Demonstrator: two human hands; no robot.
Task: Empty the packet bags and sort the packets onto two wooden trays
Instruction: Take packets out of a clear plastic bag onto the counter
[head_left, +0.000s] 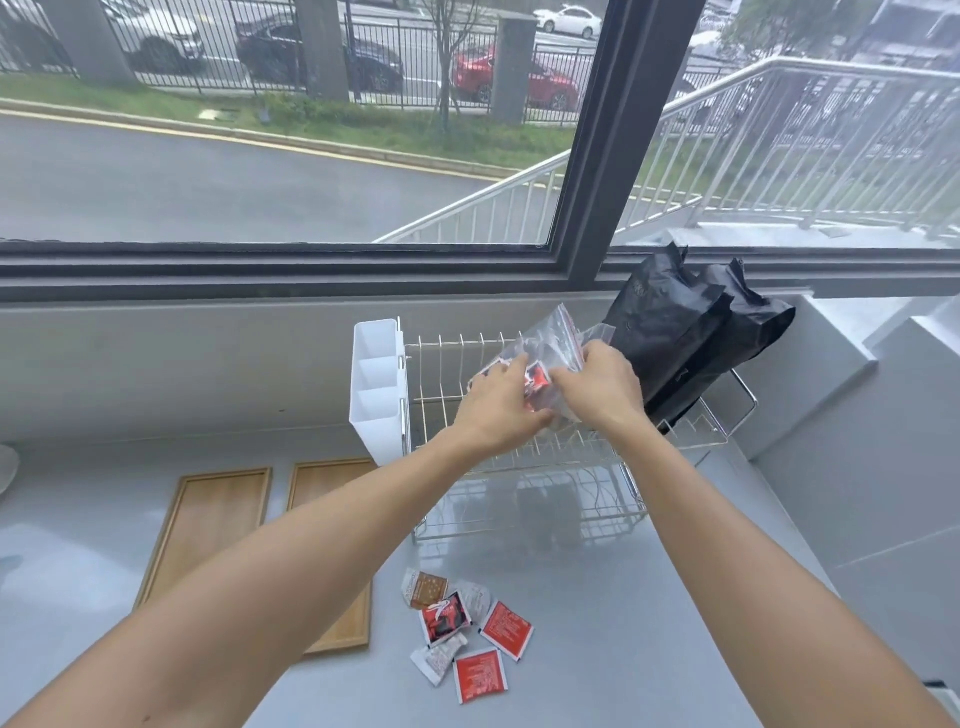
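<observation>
Trays come first on the left: two wooden trays lie side by side on the grey tabletop (597, 597), the left tray (208, 530) fully in sight, the right tray (337, 613) partly hidden under the left forearm. Both show bare wood where visible.

Just right of the trays, near the front of the tabletop, loose packets (467, 631) lie in a small heap, some red, some white, one brown, several overlapping.

Behind them stands a white wire rack (545, 457), with a white plastic holder (375, 384) split into compartments hung on its left end.

Above the rack's top level, both hands meet on a clear zip bag (550, 348) with a red seal strip, which holds red packets. The left hand (501, 405) grips the bag's lower left part, fingers curled round it. The right hand (600, 382) grips the bag from the right, fingers curled over the plastic near its open top.

Further right, two black bags (685, 338) lean upright in the rack's right end, against the wall below the window (311, 270).
</observation>
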